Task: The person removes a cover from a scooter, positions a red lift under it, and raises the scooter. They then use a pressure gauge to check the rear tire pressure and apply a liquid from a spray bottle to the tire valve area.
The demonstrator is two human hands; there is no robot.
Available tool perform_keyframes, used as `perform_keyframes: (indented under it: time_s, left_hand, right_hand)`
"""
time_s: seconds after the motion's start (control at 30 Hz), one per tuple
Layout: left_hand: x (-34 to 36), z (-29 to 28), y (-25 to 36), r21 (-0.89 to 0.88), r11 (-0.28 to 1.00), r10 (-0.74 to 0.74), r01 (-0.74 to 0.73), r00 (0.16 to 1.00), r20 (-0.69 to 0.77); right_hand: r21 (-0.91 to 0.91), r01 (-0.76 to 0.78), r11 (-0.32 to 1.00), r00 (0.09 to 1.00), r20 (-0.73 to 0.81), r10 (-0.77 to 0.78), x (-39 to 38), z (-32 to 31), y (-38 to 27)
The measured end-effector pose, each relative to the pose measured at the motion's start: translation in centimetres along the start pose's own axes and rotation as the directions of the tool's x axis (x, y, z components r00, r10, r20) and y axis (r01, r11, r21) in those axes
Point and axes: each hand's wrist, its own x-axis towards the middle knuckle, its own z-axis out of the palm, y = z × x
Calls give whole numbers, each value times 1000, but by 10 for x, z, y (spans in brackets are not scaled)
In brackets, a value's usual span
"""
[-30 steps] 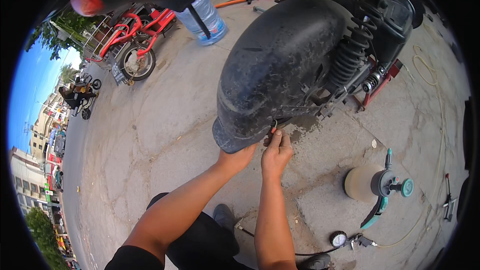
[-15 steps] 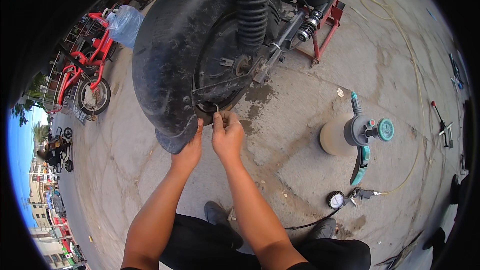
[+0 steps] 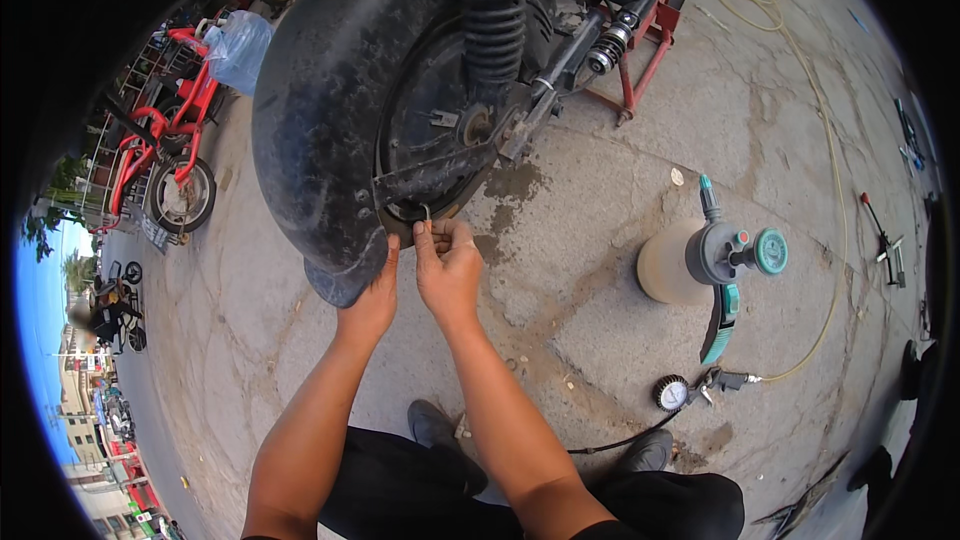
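Observation:
A black rear wheel (image 3: 415, 165) stands under a scuffed black mudguard (image 3: 315, 130), with a coil spring (image 3: 494, 25) above its hub. At the lower rim a thin bent valve stem (image 3: 428, 209) sticks out. My right hand (image 3: 448, 272) is closed there, thumb and forefinger pinched at the stem's end. Close beside it, my left hand (image 3: 370, 302) reaches up behind the mudguard's lower flap (image 3: 338, 282). Its thumb points up along the tyre; its other fingers are hidden.
To the right stand a pump sprayer bottle (image 3: 675, 262) and, nearer, a tyre inflator gauge (image 3: 671, 393) on a yellowish hose (image 3: 828, 140). A red stand (image 3: 648, 65) is by the vehicle's frame. Tools (image 3: 888, 245) lie far right; a red motorbike (image 3: 170, 130) is parked left.
The view has shifted a little, so the wheel appears slightly further left and up. Both hands keep their places at the lower rim, and the right hand stays pinched at the stem.

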Motion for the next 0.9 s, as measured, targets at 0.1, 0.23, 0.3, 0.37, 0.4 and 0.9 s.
perform_keyframes:
  time_s: [0.1,0.23,0.3,0.37,0.4,0.9]
  left_hand:
    - [2,-1,4,-11,998,-58,59,997,48]
    - [-1,0,-6,28,999,46,-46,999,-17]
    - [1,1,-1,19,999,31,-31,999,-22]
    - [2,1,2,9,1000,8,-8,1000,-6]
    - [2,0,2,3,1000,-8,8,1000,14]
    - [0,2,-2,59,997,42,-41,999,-11]
  right_hand:
    - [-58,14,998,999,36,-12,6,-3,11]
    - [6,8,1000,1000,16,-8,0,-1,6]
    - [9,6,1000,1000,25,-6,3,-6,0]
    - [-40,45,998,996,73,-42,10,-7,1]
    - [-14,50,999,995,92,-49,14,-8,3]
    - [-366,709,603,705,380,-598,58,-33,4]
